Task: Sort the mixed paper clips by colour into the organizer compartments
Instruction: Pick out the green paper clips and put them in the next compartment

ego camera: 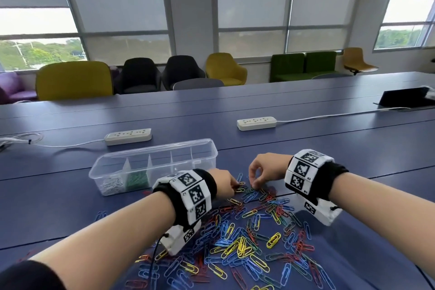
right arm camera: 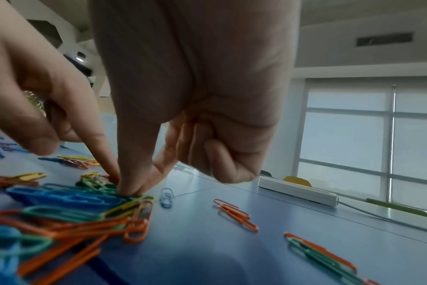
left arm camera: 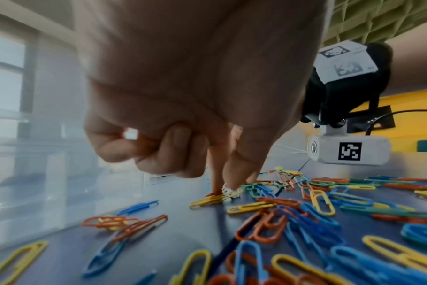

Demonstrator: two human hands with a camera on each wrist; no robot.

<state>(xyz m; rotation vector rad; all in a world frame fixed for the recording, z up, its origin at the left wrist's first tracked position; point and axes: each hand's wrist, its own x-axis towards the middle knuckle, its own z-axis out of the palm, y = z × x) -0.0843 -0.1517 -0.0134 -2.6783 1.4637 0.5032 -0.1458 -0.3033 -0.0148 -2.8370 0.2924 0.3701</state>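
The clear organizer (ego camera: 154, 165) lies on the blue surface (ego camera: 306, 148) at about 10 o'clock from the hands, its long axis running from 8 o'clock up to 2 o'clock. Four dividers split it into five compartments. The one nearest 8 o'clock holds white clips (ego camera: 110, 185), the next holds green clips (ego camera: 137, 180); what the other three hold cannot be told.

The mixed paper clips (ego camera: 247, 238) sprawl flat over the surface from the hands down toward 6 o'clock, blue, yellow, orange-red and green, pointing every way and too tangled to count.

Both hands work at the pile's 12 o'clock edge, close together. The left hand (ego camera: 223, 183) has its outer fingers curled in, while thumb and forefinger reach down and pinch at a yellow clip (left arm camera: 207, 200) lying flat, long axis along 8 to 2 o'clock in the left wrist view. The right hand (ego camera: 263, 169) is likewise curled, thumb and forefinger closing on a green clip (right arm camera: 128, 195) at the heap's edge.

Two white power strips (ego camera: 128, 136) lie beyond at 12 o'clock.
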